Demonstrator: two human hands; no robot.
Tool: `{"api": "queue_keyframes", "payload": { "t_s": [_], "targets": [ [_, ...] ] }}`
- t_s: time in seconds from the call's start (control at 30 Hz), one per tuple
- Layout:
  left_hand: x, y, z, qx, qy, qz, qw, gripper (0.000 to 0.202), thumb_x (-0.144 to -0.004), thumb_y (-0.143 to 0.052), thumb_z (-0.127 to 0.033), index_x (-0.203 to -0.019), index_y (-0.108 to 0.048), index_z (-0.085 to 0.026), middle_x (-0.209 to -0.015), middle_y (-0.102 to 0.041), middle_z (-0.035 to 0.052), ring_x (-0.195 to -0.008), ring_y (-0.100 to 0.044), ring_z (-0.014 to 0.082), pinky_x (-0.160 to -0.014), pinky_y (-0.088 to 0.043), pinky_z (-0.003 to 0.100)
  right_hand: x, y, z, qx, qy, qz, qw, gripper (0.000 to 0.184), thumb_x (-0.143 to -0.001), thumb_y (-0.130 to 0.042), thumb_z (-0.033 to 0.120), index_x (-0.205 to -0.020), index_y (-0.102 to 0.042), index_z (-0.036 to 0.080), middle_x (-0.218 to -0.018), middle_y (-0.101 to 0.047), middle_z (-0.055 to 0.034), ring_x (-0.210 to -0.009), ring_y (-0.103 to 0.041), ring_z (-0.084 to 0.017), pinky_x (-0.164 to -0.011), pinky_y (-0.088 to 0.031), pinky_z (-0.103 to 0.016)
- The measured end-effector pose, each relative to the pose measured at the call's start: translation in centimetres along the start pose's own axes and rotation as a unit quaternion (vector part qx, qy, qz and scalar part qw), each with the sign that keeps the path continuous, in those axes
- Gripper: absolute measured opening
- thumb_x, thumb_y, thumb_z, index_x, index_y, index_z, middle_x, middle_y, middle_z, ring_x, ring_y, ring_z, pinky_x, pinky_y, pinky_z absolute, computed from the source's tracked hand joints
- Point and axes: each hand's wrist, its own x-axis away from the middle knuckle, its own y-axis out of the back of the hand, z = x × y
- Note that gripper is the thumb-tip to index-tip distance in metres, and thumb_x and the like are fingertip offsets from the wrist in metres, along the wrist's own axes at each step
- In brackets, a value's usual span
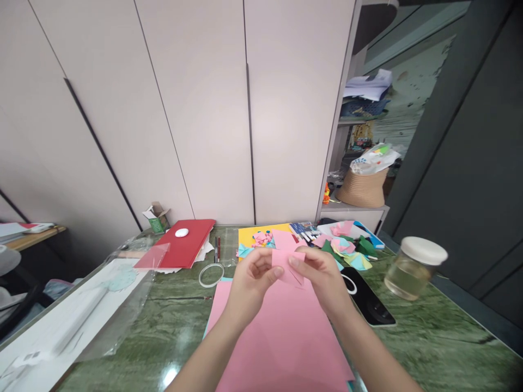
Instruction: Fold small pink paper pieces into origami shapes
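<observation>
A small folded piece of pink paper (288, 261) is held up between my two hands, above larger sheets of pink paper (281, 337) that lie on the table. My left hand (255, 277) pinches its left edge between thumb and fingers. On the other side, my right hand (322, 272) grips the right part, its thumb lying across the paper. A slanted fold shows near the lower right of the small piece. The fingers behind it are partly hidden.
Left of the sheets lies a roll of clear tape (211, 275). A red folder (183, 245) sits behind it. To the right are a black phone (370, 299), a lidded glass jar (414, 269) and coloured paper scraps (347, 245). Folded paper pieces (262, 238) rest on yellow paper behind my hands.
</observation>
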Motion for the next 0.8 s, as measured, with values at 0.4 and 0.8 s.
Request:
{"api": "queue_keyframes", "payload": {
  "t_s": [0.4, 0.8],
  "targets": [
    [0.1, 0.7, -0.6, -0.108, 0.015, -0.06, 0.992, 0.018, -0.066, -0.075, -0.023, -0.078, -0.064, -0.017, -0.064, -0.063, 0.0002, -0.065, -0.06, 0.0138, -0.065, -0.046, 0.025, -0.1, 0.4, -0.8, -0.034, 0.002, -0.069, 0.997, 0.04, -0.079, -0.06, 0.046, -0.053, -0.045, 0.019, -0.054, -0.035, 0.003, -0.053, -0.031, -0.012, -0.052, -0.027, -0.027],
    [-0.5, 1.4, 0.4, -0.01, 0.028, -0.021, 0.999, 0.018, -0.067, -0.075, -0.023, -0.08, -0.065, -0.016, -0.063, -0.064, -0.0004, -0.062, -0.059, 0.0116, -0.064, -0.045, 0.024, 0.2, 0.1, 0.0, 0.0, 0.006, -0.071, 0.997, 0.04, -0.084, -0.048, 0.052, -0.065, -0.064, 0.021, -0.052, -0.054, -0.0021, -0.057, -0.051, -0.02, -0.053, -0.038, -0.031]
  ]
}}
